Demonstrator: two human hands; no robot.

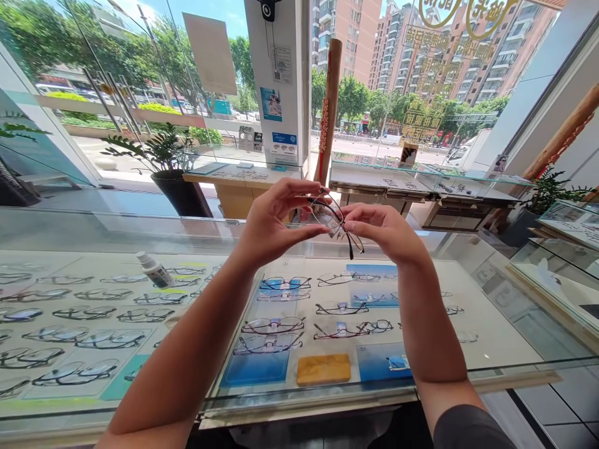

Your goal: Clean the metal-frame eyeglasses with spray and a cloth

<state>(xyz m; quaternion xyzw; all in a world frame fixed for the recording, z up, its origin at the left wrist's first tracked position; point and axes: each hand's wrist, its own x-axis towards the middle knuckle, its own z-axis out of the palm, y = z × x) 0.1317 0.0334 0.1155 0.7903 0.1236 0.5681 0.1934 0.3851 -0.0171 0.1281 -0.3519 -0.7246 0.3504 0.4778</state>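
Both my hands hold up one pair of thin-rimmed eyeglasses above a glass display case. My left hand grips the lens end, its thumb below and its fingers above the rim. With thumb and fingers pinched, my right hand holds the other side of the frame near the hinge. The dark temples hang down between the hands, with their tips over the counter. Under the glass, several rows of eyeglasses lie on white and blue boards. An orange-yellow case sits near the front.
A white spray bottle stands on the left part of the counter. Beyond it are lower display cabinets, a potted plant and a wooden post by the windows. Another glass cabinet stands at the right.
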